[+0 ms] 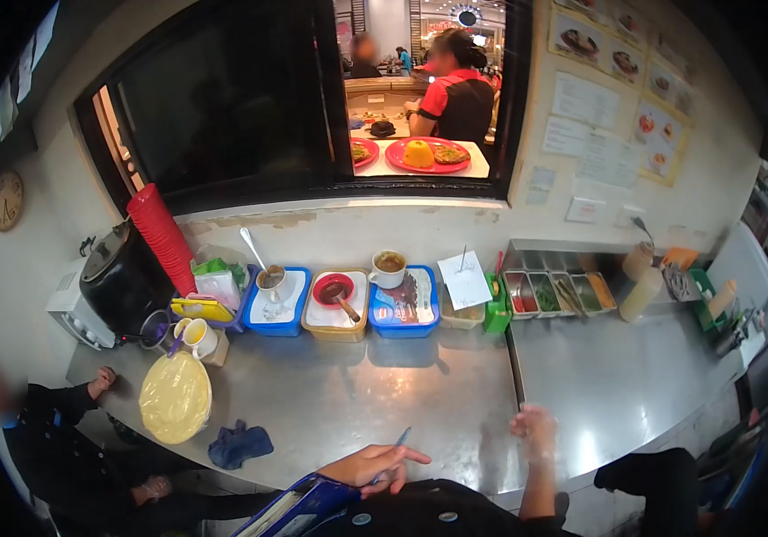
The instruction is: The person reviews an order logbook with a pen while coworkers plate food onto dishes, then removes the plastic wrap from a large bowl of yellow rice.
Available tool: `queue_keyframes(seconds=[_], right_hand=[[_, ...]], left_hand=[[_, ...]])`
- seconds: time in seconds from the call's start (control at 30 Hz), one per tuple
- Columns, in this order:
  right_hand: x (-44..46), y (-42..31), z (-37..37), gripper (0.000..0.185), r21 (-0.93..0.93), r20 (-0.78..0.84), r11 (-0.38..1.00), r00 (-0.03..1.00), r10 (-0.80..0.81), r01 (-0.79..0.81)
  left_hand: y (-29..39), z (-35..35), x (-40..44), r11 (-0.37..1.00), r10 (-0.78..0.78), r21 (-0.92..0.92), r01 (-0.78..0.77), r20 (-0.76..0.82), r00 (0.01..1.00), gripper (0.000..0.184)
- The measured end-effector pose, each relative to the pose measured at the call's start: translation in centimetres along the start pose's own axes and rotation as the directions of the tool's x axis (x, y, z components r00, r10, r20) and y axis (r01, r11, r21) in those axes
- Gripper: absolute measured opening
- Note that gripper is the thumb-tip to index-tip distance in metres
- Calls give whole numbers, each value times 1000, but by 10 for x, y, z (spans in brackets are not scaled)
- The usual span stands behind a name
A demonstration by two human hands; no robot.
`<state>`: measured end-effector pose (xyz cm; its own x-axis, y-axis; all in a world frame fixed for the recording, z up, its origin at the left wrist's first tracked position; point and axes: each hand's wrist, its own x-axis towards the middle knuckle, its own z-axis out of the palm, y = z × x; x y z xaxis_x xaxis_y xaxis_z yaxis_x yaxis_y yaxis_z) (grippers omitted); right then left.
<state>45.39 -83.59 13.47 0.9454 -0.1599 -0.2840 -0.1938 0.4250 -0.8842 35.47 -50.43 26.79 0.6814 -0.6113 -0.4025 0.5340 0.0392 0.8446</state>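
At the front edge of the steel counter (455,376), my left hand (368,466) has a blue pen (403,436) held between its fingers, the index finger pointing right. A blue folder with pale page edges (299,503) lies along my left forearm, partly hidden by it. My right hand (536,428) hovers by the counter's front edge, near the seam; its fingers are loosely curled, with nothing visible in them. A dark blue cloth (240,445) lies crumpled to the left of my left hand.
A co-worker (57,438) stands at left beside a wrapped yellow tub (174,398). Along the wall stand stacked red bowls (158,234), blue tubs (276,324), a red bowl of sauce (334,289), metal food pans (549,294) and a squeeze bottle (641,294). Red plates (393,157) sit at the window.
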Motion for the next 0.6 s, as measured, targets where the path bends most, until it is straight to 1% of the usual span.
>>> queue_keyframes(seconds=[0.07, 0.1, 0.13, 0.17, 0.2, 0.27, 0.4, 0.43, 0.47, 0.5, 0.53, 0.57, 0.6], right_hand=[[12, 4, 13, 12, -25, 129, 979, 972, -197, 201], [14, 2, 21, 12, -15, 125, 980, 972, -197, 200], [14, -2, 32, 18, -28, 232, 964, 940, -250, 263], [13, -3, 36, 24, -34, 337, 944, 893, -297, 327], [17, 1, 36, 24, -26, 335, 944, 893, -301, 328], [29, 14, 36, 31, -63, 396, 960, 889, -228, 274], [40, 27, 7, 30, -64, 435, 964, 877, -207, 259], [44, 30, -1, 23, 134, 299, 936, 887, -353, 327], [50, 33, -12, 17, 312, 134, 858, 876, -464, 407], [60, 43, -36, 19, 14, -26, 850, 850, -526, 526], [77, 58, -73, 23, -298, -157, 778, 775, -612, 553], [106, 78, -136, 27, -116, -234, 873, 841, -488, 474], [134, 96, -195, 33, 84, -304, 916, 885, -352, 393]], left_hand=[[9, 13, -1, 992, 31, 119, -33, 19, 999, 57], [11, 18, -1, 994, 31, 109, -32, 8, 999, 56], [10, 20, -1, 993, 27, 117, -27, 8, 1000, 56], [9, 22, -1, 991, 44, 130, -40, -25, 999, 55], [9, 23, -1, 988, 62, 144, -53, -58, 996, 55], [12, 26, -3, 987, 74, 150, -61, -81, 994, 54], [13, 24, -3, 988, 104, 128, -89, -120, 987, 53], [11, 23, -2, 988, 104, 128, -89, -119, 987, 53], [10, 23, 0, 985, 133, 125, -118, -124, 983, 52], [10, 22, 3, 982, 163, 121, -148, -129, 978, 52], [10, 22, 6, 981, 166, 119, -151, -127, 978, 52], [10, 20, 9, 980, 175, 116, -161, -125, 977, 49], [10, 19, 11, 979, 183, 113, -169, -123, 975, 46]])
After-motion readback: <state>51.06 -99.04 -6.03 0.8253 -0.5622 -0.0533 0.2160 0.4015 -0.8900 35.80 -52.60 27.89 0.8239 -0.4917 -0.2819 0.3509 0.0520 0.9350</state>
